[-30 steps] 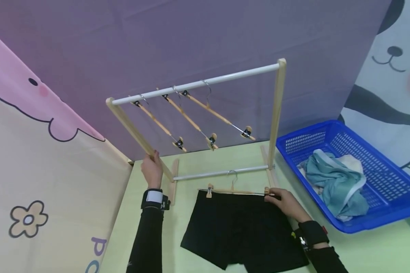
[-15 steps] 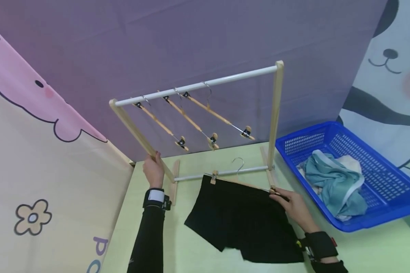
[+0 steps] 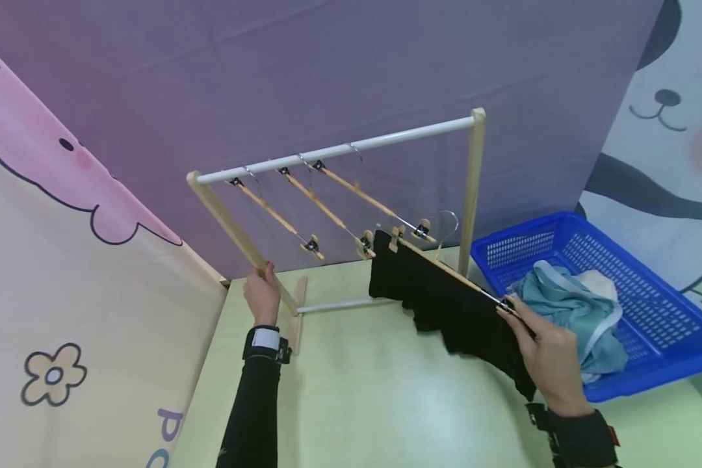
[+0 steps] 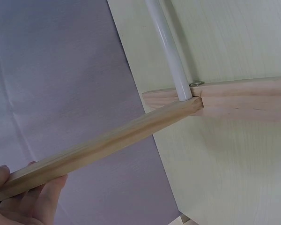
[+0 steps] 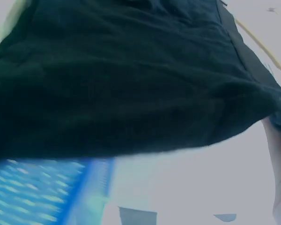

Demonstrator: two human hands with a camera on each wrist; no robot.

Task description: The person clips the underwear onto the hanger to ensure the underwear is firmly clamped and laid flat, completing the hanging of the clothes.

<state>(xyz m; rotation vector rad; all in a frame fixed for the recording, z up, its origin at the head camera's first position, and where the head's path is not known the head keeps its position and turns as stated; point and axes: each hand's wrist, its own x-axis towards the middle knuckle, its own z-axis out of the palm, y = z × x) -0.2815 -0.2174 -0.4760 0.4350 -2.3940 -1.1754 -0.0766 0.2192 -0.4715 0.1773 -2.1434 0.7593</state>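
Note:
My left hand (image 3: 262, 296) grips the left wooden post (image 4: 107, 140) of a small clothes rack, low down, with fingers and thumb round it in the left wrist view. At the other side my right hand (image 3: 552, 357) pinches the near clip end of a wooden clip hanger (image 3: 456, 276). Black shorts (image 3: 439, 299) hang from the hanger's clips, raised and slanting away from me. The hanger's metal hook points up, below the rack's white top rail (image 3: 409, 135) and close to the right post (image 3: 474, 188). In the right wrist view, the shorts (image 5: 117, 84) fill most of the picture.
Several bare clip hangers, one of them this hanger (image 3: 327, 208), hang on the top rail's left and middle. A blue basket (image 3: 661, 266) on the right holds crumpled teal and white clothes (image 3: 579, 305). A lower white bar (image 3: 339, 304) joins the rack's feet.
My right hand has lifted the hanger with the black shorts off the table, up and to the right towards the rack, turning it slantwise. My left hand has stayed on the post.

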